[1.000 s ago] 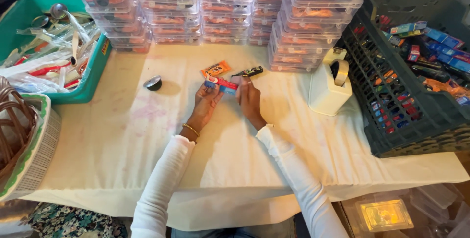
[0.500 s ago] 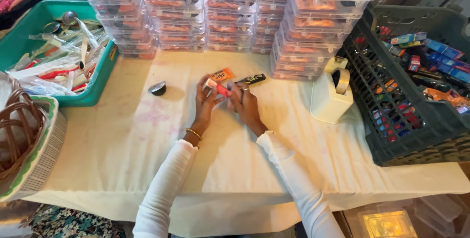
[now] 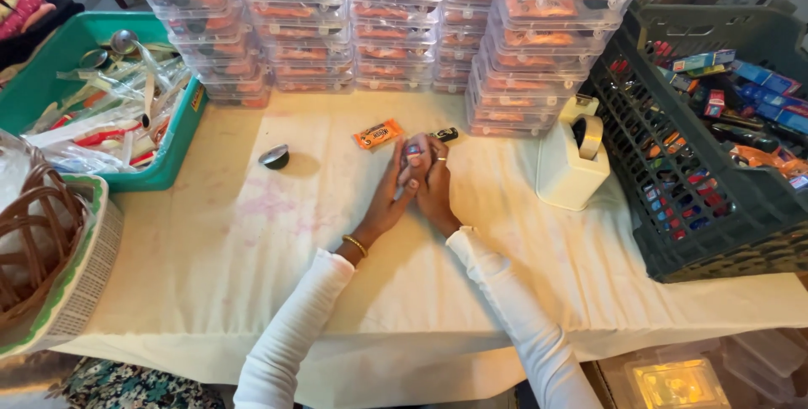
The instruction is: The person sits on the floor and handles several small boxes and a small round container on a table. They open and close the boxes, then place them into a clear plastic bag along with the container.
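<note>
My left hand (image 3: 389, 194) and my right hand (image 3: 434, 186) are pressed together at the middle of the cream-covered table (image 3: 210, 257), closed around a small blue and red packet (image 3: 412, 151) that shows only at the fingertips. An orange snack packet (image 3: 378, 135) lies just beyond my left fingers. A small dark packet (image 3: 443, 134) lies just past my right fingertips. Both arms wear white sleeves, and a gold bangle sits on my left wrist.
Stacks of clear lidded boxes (image 3: 404, 22) line the far edge. A white tape dispenser (image 3: 574, 155) stands right of my hands, beside a dark crate (image 3: 699, 232) of small packets. A teal bin (image 3: 168, 165) of wrapped utensils, a small dark cap (image 3: 274, 156) and a wicker basket (image 3: 42, 257) lie left.
My hands have drawn close together around the blue and red packet, which they held flat and spread a second ago. The view has shifted slightly downward.
</note>
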